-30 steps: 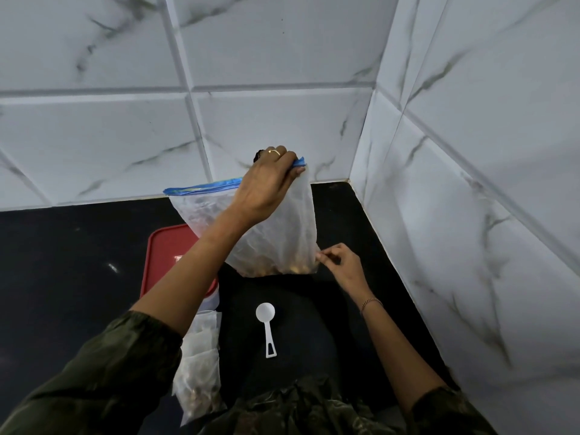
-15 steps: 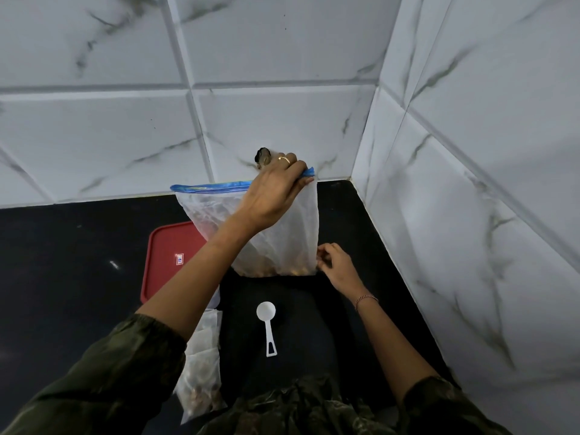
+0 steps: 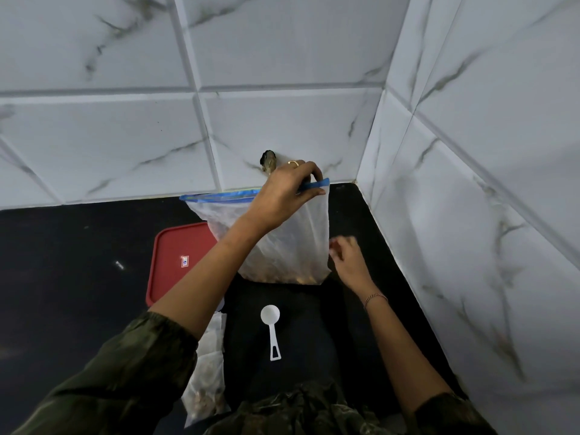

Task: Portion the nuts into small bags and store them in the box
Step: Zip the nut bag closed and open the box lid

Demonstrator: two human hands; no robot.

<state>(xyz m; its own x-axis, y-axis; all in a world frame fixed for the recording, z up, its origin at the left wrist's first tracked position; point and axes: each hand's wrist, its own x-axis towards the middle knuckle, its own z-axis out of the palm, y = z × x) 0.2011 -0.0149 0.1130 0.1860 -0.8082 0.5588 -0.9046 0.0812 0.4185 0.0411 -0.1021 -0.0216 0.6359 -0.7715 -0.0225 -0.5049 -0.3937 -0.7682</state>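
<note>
Lifted off the lower corner of the nut bag [image 3: 292,246] since 0.5 s ago, the right hand [image 3: 346,257] hovers blurred just beside it, grip impossible to tell, while the left hand [image 3: 282,196] pinches its blue zip top, holding it upright on the black table [image 3: 78,277] behind the white scoop [image 3: 271,328], beside the red-lidded box [image 3: 175,262].
</note>
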